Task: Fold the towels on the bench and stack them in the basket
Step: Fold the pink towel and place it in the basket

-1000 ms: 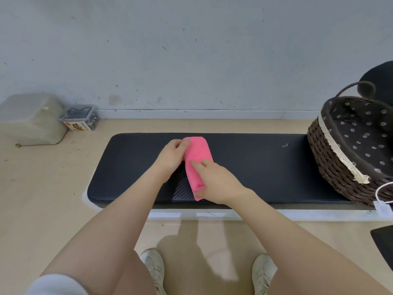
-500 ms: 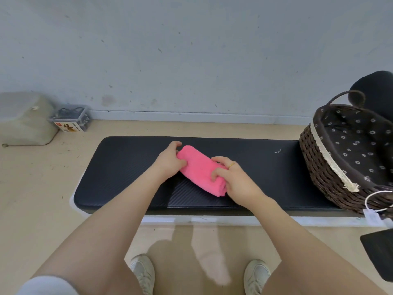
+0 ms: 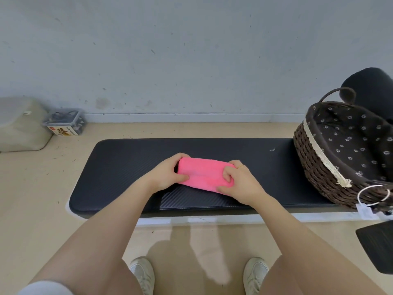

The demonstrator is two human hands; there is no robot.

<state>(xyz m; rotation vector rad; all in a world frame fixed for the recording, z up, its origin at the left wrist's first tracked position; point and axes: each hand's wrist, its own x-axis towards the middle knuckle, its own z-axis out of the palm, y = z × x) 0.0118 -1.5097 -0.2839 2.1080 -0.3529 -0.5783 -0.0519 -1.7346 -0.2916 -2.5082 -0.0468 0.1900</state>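
Head view: folded pink towel (image 3: pixel 204 174) lies mid-tabletop (image 3: pixel 127 162), left hand (image 3: pixel 168 174) and right hand (image 3: pixel 239 184) each grasping one end. Risk: lifted toward the basket (image 3: pixel 314 165) at far right, loose layers may unfold if either grip slackens.

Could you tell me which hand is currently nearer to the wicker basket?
Right. The right hand grips the pink towel's end on the side toward the basket; the left hand holds the far end.
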